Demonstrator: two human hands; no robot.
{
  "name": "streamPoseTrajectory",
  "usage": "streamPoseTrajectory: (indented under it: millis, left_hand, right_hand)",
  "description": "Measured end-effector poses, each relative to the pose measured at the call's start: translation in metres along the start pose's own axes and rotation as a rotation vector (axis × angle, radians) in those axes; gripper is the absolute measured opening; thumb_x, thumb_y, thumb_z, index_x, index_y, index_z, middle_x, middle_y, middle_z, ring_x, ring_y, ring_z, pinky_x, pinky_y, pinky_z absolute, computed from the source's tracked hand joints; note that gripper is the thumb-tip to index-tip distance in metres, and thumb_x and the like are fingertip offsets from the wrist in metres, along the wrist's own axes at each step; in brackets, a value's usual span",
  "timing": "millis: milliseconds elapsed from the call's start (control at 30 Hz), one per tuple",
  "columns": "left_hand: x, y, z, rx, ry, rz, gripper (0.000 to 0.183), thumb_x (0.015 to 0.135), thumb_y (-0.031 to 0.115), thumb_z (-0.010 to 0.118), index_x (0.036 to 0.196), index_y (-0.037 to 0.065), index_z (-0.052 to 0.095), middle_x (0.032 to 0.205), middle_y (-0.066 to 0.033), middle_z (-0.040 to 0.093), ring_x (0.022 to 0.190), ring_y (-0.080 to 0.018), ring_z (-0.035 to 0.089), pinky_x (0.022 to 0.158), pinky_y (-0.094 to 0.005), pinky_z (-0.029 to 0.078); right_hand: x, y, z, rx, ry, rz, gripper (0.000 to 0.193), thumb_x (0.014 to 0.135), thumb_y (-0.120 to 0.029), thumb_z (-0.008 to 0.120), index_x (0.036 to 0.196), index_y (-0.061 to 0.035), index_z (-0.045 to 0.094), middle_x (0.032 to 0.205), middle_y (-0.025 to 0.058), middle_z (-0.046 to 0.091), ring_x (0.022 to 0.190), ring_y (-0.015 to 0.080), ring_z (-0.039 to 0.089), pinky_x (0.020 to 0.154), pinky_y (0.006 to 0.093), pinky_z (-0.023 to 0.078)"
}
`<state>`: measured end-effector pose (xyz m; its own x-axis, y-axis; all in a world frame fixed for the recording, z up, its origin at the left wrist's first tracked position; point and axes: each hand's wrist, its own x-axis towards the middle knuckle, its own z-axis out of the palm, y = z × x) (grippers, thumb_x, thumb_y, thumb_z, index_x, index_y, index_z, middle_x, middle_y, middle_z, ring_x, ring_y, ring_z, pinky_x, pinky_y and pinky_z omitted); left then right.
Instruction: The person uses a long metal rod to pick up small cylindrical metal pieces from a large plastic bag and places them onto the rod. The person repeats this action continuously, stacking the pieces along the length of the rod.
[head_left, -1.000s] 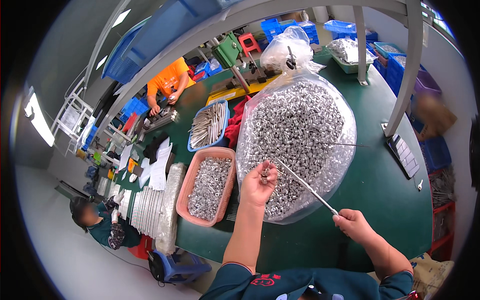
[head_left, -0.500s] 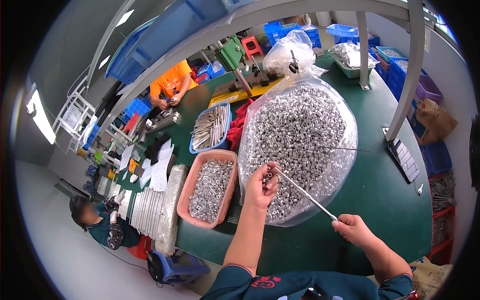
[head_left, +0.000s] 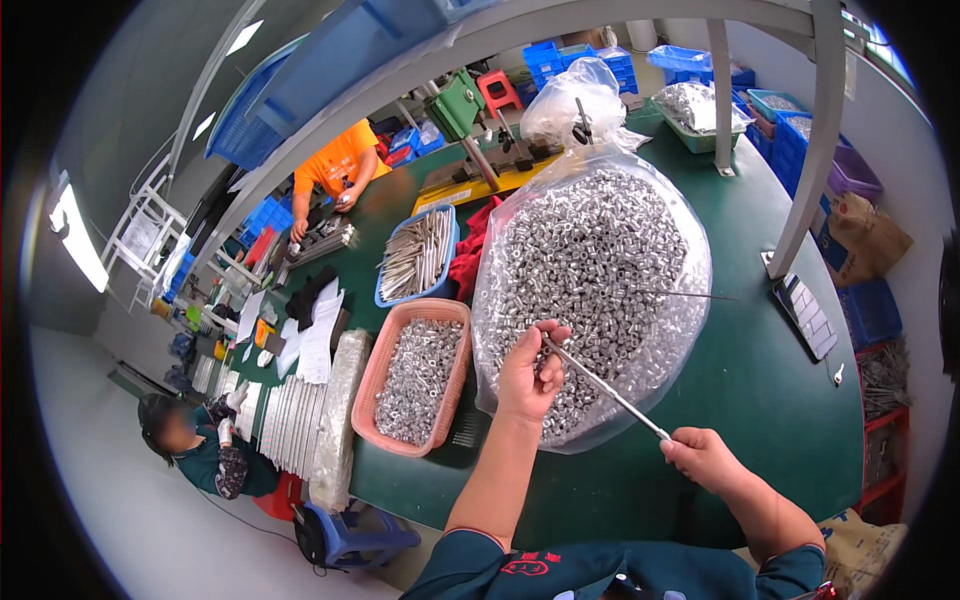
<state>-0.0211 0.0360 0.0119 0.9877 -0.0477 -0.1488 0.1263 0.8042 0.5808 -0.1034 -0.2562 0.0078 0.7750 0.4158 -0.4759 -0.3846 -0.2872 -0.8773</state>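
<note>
My right hand is closed round the near end of a slim metal rod, which slants up and leftward over a clear plastic bag of small silvery metal sleeves. At the rod's far tip, my left hand has its fingers curled, with small metal sleeves seemingly held between them; the fingers partly hide these. A thin rod sticks out to the right over the heap. Left of the bag stands a pink basket filled with small metal pieces.
A blue tray of metal rods and a red cloth lie beyond the basket. A phone rests by a shelf post at right. A green machine stands farther back. Two co-workers sit along the left side.
My left hand's fingers have shifted slightly at the rod's tip, while the right keeps its grip. The co-worker in orange has moved one hand leftward to the metal parts.
</note>
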Motion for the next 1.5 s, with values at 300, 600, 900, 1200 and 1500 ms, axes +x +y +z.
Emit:
streamPoseTrajectory:
  millis: [300, 600, 900, 1200, 1500]
  left_hand:
    - [0.006, 0.007, -0.018, -0.158, -0.16, -0.119, 0.02, 0.091, 0.015, 0.052, 0.104, 0.004, 0.063, 0.103, -0.0154, 0.068, 0.042, -0.0079, 0.038, 0.037, -0.0211, 0.029]
    - [0.004, -0.017, -0.01, -0.198, -0.137, -0.225, 0.025, 0.089, 0.013, 0.05, 0.105, -0.002, 0.061, 0.108, -0.0217, 0.064, 0.041, -0.0078, 0.036, 0.035, -0.0214, 0.028]
    - [0.003, 0.006, -0.009, -0.079, -0.072, -0.197, 0.03, 0.086, 0.005, 0.051, 0.113, -0.006, 0.055, 0.108, -0.0236, 0.062, 0.052, -0.0078, 0.042, 0.043, -0.0205, 0.037]
    - [0.003, 0.022, -0.013, 0.008, -0.096, -0.134, 0.03, 0.091, 0.006, 0.046, 0.119, -0.001, 0.055, 0.112, -0.0217, 0.063, 0.04, -0.0031, 0.034, 0.033, -0.0168, 0.029]
    - [0.002, 0.021, -0.011, -0.112, -0.159, -0.201, 0.036, 0.094, 0.016, 0.044, 0.126, 0.002, 0.053, 0.118, -0.0191, 0.063, 0.037, -0.0052, 0.029, 0.032, -0.0203, 0.028]
  right_hand:
    - [0.002, 0.004, 0.003, -0.031, 0.023, -0.024, 0.031, 0.094, -0.028, 0.059, 0.077, -0.0015, 0.059, 0.064, -0.0032, 0.049, 0.059, 0.006, 0.041, 0.052, 0.0255, 0.035]
    - [-0.001, 0.001, 0.005, 0.042, 0.04, -0.03, 0.03, 0.094, -0.029, 0.058, 0.077, -0.0037, 0.058, 0.063, -0.0038, 0.048, 0.057, 0.0052, 0.041, 0.051, 0.0242, 0.035]
    - [-0.006, -0.01, -0.008, -0.013, 0.059, -0.044, 0.03, 0.093, -0.028, 0.059, 0.077, -0.0024, 0.058, 0.064, -0.0031, 0.049, 0.059, 0.0058, 0.042, 0.052, 0.0245, 0.035]
    - [-0.002, -0.007, -0.011, -0.097, 0.068, -0.052, 0.029, 0.092, -0.026, 0.06, 0.077, -0.0014, 0.059, 0.063, -0.0032, 0.049, 0.058, 0.0057, 0.042, 0.051, 0.0253, 0.035]
    - [0.002, 0.002, -0.008, -0.144, 0.067, -0.098, 0.03, 0.092, -0.026, 0.061, 0.077, -0.0003, 0.059, 0.061, -0.0042, 0.046, 0.058, 0.0056, 0.039, 0.05, 0.0262, 0.033]
